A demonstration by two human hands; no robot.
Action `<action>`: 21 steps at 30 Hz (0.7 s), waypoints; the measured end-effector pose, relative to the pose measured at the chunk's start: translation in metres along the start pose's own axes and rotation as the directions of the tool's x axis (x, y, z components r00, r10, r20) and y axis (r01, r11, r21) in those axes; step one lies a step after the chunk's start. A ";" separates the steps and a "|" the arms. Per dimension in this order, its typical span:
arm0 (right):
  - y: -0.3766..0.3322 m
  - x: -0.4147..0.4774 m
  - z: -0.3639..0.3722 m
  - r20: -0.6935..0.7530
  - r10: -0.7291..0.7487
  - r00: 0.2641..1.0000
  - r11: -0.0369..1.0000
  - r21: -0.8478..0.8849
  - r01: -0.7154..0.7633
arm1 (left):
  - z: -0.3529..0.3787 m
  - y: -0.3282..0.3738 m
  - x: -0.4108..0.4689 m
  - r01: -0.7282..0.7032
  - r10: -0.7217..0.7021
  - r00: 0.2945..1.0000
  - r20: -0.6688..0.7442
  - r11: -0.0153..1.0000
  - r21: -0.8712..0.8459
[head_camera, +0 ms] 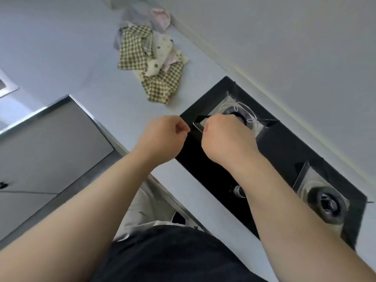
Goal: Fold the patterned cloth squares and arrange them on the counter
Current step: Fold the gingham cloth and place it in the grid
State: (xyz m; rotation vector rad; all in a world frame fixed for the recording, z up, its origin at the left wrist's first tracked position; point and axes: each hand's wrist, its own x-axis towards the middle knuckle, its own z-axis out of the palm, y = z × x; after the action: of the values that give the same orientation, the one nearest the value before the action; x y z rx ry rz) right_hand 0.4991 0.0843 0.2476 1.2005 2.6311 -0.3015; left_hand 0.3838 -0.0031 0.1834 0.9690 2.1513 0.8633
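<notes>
- A dark garment [173,259] on the person fills the bottom edge
- The left hand [164,137] hangs over the counter's [126,110] front edge, fingers curled in, thumb tip against the forefinger, nothing visible in it
- The right hand [225,137] is above the black cooktop [280,151], knuckles up; its fingers fold under out of sight, so I cannot tell whether it holds anything
- The cooktop is sunk into the pale counter; one burner [327,204] lies beside the right forearm, another [238,117] just beyond the right hand
- The cloth squares [150,64] lie in a loose, unfolded heap well beyond both hands, near the wall [284,37]: green check on top, cream spotted and pink pieces among them, the farthest blurred
- A metal rim [6,86] is cut off at the left edge
</notes>
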 end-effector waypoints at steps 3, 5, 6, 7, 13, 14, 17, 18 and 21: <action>-0.030 0.038 0.008 0.017 0.062 0.998 0.998 -0.010 -0.061 | -0.026 -0.030 0.043 -0.015 0.015 1.000 0.009 0.999 0.037; -0.051 0.065 0.019 0.036 0.124 0.992 0.992 -0.020 -0.123 | -0.042 -0.053 0.072 -0.050 0.045 0.998 0.053 0.994 0.095; -0.061 0.080 0.025 0.037 0.154 0.987 0.988 -0.006 -0.154 | -0.050 -0.066 0.086 -0.078 0.067 0.994 0.087 0.989 0.127; -0.072 0.096 0.030 0.027 0.186 0.982 0.982 0.019 -0.187 | -0.059 -0.077 0.101 -0.112 0.092 0.987 0.129 0.981 0.156; -0.127 0.161 0.055 0.093 0.374 0.923 0.909 0.162 -0.384 | -0.103 -0.125 0.176 -0.274 0.166 0.922 0.349 0.917 0.289; -0.131 0.166 0.059 0.079 0.374 0.924 0.907 0.176 -0.382 | -0.103 -0.128 0.180 -0.285 0.173 0.920 0.353 0.911 0.298; -0.137 0.182 0.073 0.030 0.383 0.923 0.893 0.242 -0.378 | -0.096 -0.135 0.191 -0.332 0.210 0.905 0.369 0.892 0.306; -0.137 0.186 0.078 0.018 0.383 0.923 0.892 0.251 -0.375 | -0.091 -0.137 0.194 -0.346 0.223 0.903 0.369 0.884 0.313; -0.126 0.195 0.094 -0.017 0.380 0.925 0.894 0.261 -0.363 | -0.072 -0.142 0.203 -0.377 0.260 0.907 0.332 0.853 0.361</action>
State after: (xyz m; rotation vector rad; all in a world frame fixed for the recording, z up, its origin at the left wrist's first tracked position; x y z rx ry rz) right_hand 0.2911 0.1158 0.1122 1.7933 2.3948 -0.5442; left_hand 0.1647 0.0634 0.0645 1.6041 1.9961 0.3742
